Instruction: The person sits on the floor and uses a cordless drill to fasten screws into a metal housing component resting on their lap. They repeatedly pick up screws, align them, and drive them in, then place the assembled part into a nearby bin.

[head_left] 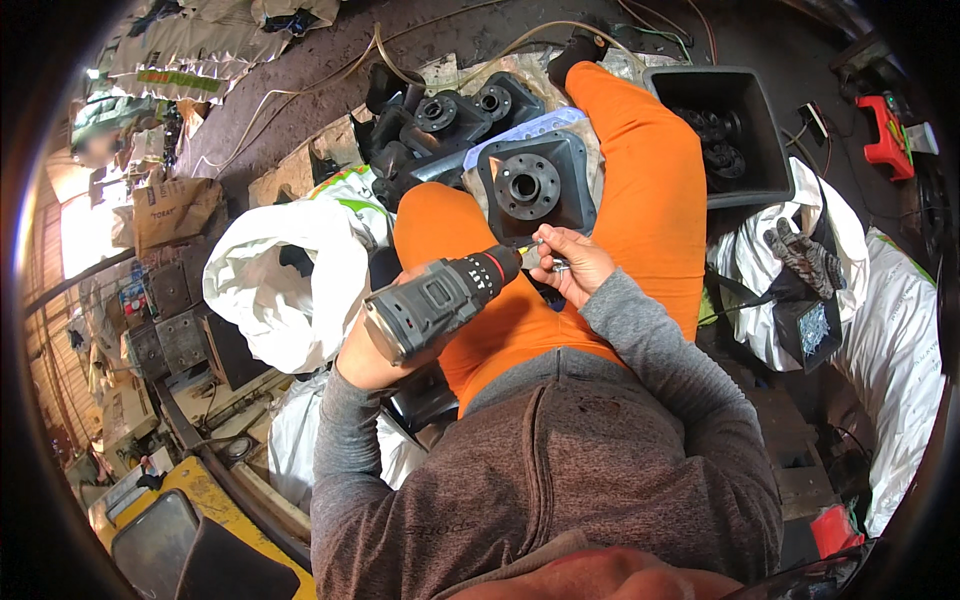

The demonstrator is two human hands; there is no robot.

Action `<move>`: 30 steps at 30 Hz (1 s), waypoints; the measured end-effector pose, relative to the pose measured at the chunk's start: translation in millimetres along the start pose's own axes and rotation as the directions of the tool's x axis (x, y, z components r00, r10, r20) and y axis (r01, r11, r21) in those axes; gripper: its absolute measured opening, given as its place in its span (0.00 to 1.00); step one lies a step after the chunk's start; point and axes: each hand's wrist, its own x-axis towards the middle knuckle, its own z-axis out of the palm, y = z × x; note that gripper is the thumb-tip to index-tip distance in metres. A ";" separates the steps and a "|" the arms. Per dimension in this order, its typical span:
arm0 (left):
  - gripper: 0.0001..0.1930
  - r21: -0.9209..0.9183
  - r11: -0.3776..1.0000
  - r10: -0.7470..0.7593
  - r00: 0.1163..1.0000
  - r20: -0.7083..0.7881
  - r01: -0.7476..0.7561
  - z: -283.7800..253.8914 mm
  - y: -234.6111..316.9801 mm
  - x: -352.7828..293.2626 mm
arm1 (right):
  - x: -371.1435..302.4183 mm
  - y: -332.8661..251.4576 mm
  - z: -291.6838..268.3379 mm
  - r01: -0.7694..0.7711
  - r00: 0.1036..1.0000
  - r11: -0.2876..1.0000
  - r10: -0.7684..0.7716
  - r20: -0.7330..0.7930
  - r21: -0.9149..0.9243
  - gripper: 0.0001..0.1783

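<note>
A grey-and-black cordless drill (435, 300) points away to the right over my lap. My left hand (372, 352) is wrapped round it from below, its fingers mostly hidden behind the drill body. At the chuck (507, 262), my right hand (578, 264) pinches small shiny metal pieces (558, 265), seemingly screws. Just beyond, between my legs, stands a black square housing (538, 222) with a round flange (526, 187) that has a central hole and a ring of small holes. A pale blue perforated strip (525, 131) lies along its far side.
Several similar black housings (437, 113) are heaped beyond it. At the far right is a black bin (775, 130) holding dark round parts. White sacks (290, 285) stand to the left; a glove (803, 257) and a box of small screws (815, 328) are at the right.
</note>
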 end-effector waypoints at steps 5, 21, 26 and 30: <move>0.29 -0.069 0.982 -0.168 0.984 0.066 0.173 -2.0 3.9 1.0 | 4.9 3.4 1.2 -0.022 0.999 0.997 0.020 -0.029 -0.074 0.11; 0.18 -0.048 0.965 -0.260 0.965 -0.022 0.259 -3.4 -33.3 32.5 | 31.6 24.1 -23.2 0.043 0.939 0.999 -0.049 -0.341 -0.025 0.16; 0.20 0.034 0.960 -0.278 0.957 0.076 0.276 -7.4 -40.3 46.0 | 43.8 19.3 -19.2 0.104 0.920 0.991 -0.126 -0.372 -0.079 0.17; 0.19 -0.054 0.924 -0.376 0.925 0.048 0.378 -2.6 -41.0 55.4 | 50.1 16.1 -19.3 0.141 0.911 0.983 -0.176 -0.374 -0.120 0.17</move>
